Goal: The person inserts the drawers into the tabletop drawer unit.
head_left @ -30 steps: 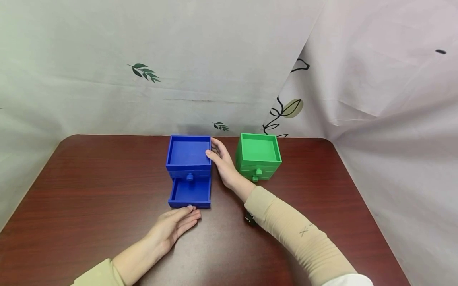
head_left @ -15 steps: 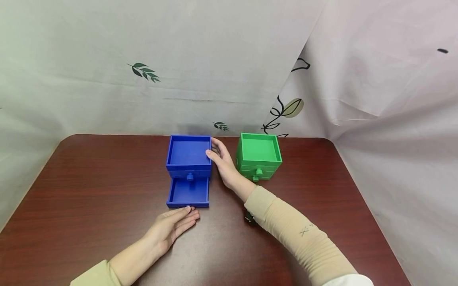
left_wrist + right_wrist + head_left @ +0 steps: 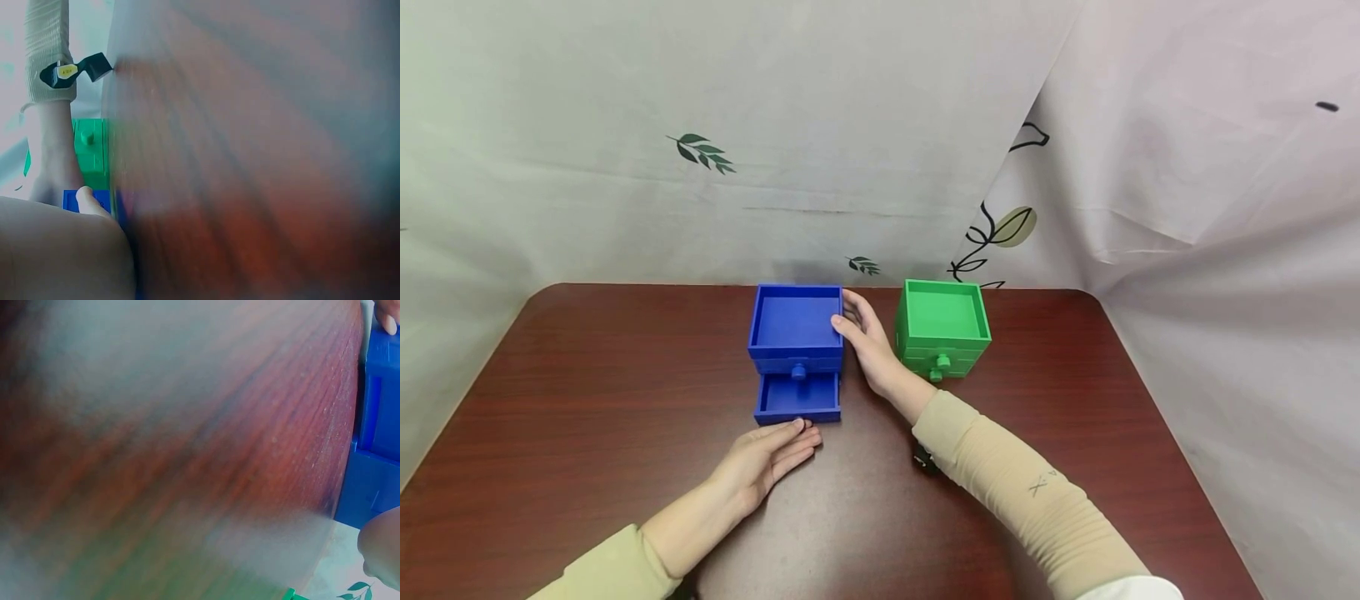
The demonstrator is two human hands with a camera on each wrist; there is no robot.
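Note:
A blue two-drawer box (image 3: 798,360) stands at the back of the table with its lower drawer (image 3: 797,396) pulled partly out. At that drawer's front is my left hand (image 3: 760,467), thumb and fingertips pinching its knob, which they mostly hide. My right hand (image 3: 874,354) holds the box's right side, with the thumb over the top rim and the other fingers along the outer wall. The upper blue drawer is closed, and its knob (image 3: 799,372) shows. In the left wrist view my left hand (image 3: 62,250) fills the lower left corner, and part of the blue box (image 3: 70,200) shows beyond it.
A similar green drawer box (image 3: 943,333) stands just right of my right hand, both drawers closed. The dark red wooden table (image 3: 587,400) spreads around them. A pale patterned cloth (image 3: 850,142) hangs behind its back edge.
The lower blue drawer first shifts slightly left, then slides partway inward with my left hand moving forward. My right hand and both boxes stay in place.

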